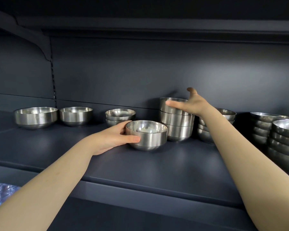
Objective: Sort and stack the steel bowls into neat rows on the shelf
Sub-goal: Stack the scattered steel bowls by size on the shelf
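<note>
Our left hand point(112, 139) cups a single bowl point(146, 135) on the shelf point(157, 165); our right hand point(190, 104), fingers spread, grips the top of the three-bowl stack point(177, 119) just behind. Slick steel could slip, or a nudge could topple that stack.

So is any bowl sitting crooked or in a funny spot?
Yes, a bit. The top bowl of the tall stack sits off to the left, under the right hand. One single bowl, held by the left hand, stands out front of the back row. Nothing looks spilled or dented.
</note>
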